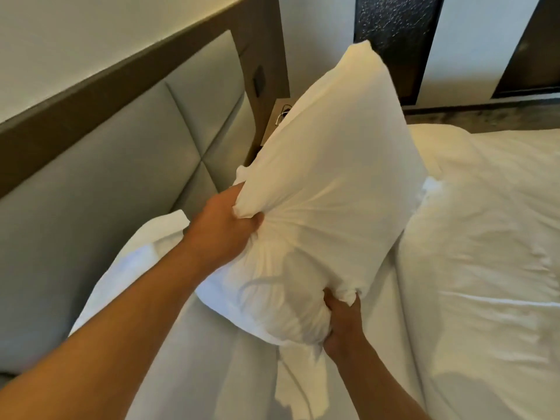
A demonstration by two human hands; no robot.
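A white pillow (330, 177) is held up above the bed, standing on end and tilted toward the headboard. My left hand (225, 228) grips a bunched corner of it on the left side. My right hand (344, 322) grips the lower near corner from underneath, fingers curled into the fabric. The pillow's lower end is crumpled between the two hands. Its top corner points up toward the dark window.
A grey padded headboard (121, 183) with a brown wooden frame runs along the left. A rumpled white duvet (485, 253) covers the bed on the right. A second white pillow (139, 259) lies by the headboard. A bedside table (280, 112) is partly hidden behind the pillow.
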